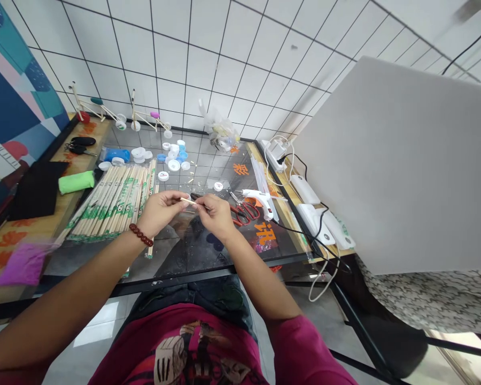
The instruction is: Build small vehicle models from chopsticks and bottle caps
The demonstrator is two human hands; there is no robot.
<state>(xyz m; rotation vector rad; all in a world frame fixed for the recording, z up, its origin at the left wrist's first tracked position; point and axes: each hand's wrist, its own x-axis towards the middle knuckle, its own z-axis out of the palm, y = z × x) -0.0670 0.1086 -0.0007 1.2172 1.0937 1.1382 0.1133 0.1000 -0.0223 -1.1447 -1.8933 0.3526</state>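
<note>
Over the glass tabletop, my left hand (161, 209) and my right hand (215, 214) meet, both with fingers pinched. A short piece of wooden stick (187, 201) lies between their fingertips, the left fingers at one end and the right fingers at the other. Just behind the right fingertips shows a dark tip (194, 196) of something I cannot make out. Left of my left hand are several wrapped chopsticks (114, 200) in a spread bundle. A white bottle cap (218, 186) rests beyond my right hand.
Right of my hands lie a white glue gun (260, 199), red-handled tools (246, 213) and clear glue sticks (260, 174). Bottle caps (174, 164) cluster farther back. Stick models (144, 115) stand by the tiled wall. Power strips (304, 190) and cables line the right edge.
</note>
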